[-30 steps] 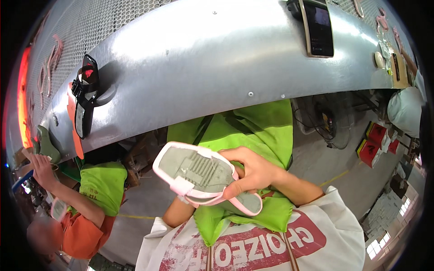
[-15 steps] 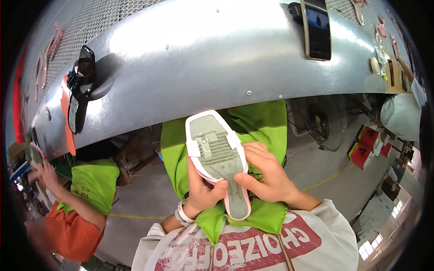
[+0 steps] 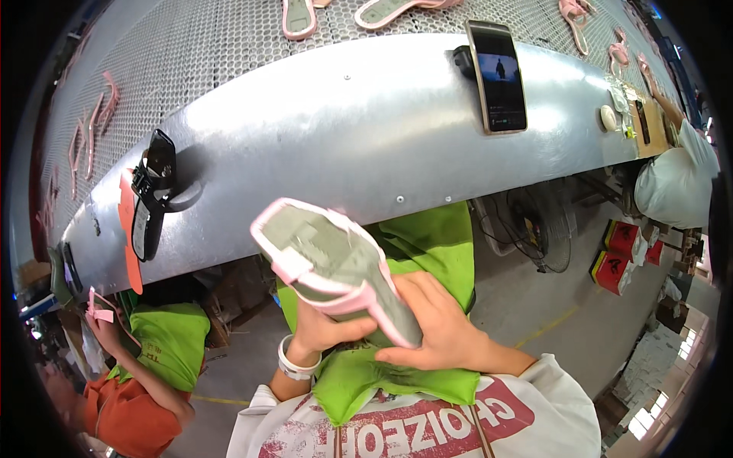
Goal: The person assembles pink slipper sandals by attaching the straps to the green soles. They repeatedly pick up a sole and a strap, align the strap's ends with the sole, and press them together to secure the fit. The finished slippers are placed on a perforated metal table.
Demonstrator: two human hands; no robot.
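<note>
A pink sandal (image 3: 324,252) with a grey-green sole is held up over my lap, tilted, its wide toe end pointing up and left. Pink straps fold over both edges of the sole. My left hand (image 3: 328,330) closes on its lower left side by the strap, fingers partly hidden beneath. Along the narrow heel end, my right hand (image 3: 437,320) grips from the right with its thumb below. A white band circles my left wrist. On the metal ledge to the left lies a black strappy sandal (image 3: 156,195) beside an orange sole-shaped piece (image 3: 128,229).
A phone (image 3: 498,76) stands propped on the metal ledge (image 3: 328,145). Beyond it, a mesh conveyor (image 3: 221,46) carries several pink sandals. A co-worker in orange (image 3: 137,404) sits at left, another in white (image 3: 676,191) at far right. A fan (image 3: 542,229) stands beneath the ledge.
The sandal has swung left and tilted, so its side and strap now show. My view has shifted, bringing more of the conveyor into sight. Both hands keep their hold.
</note>
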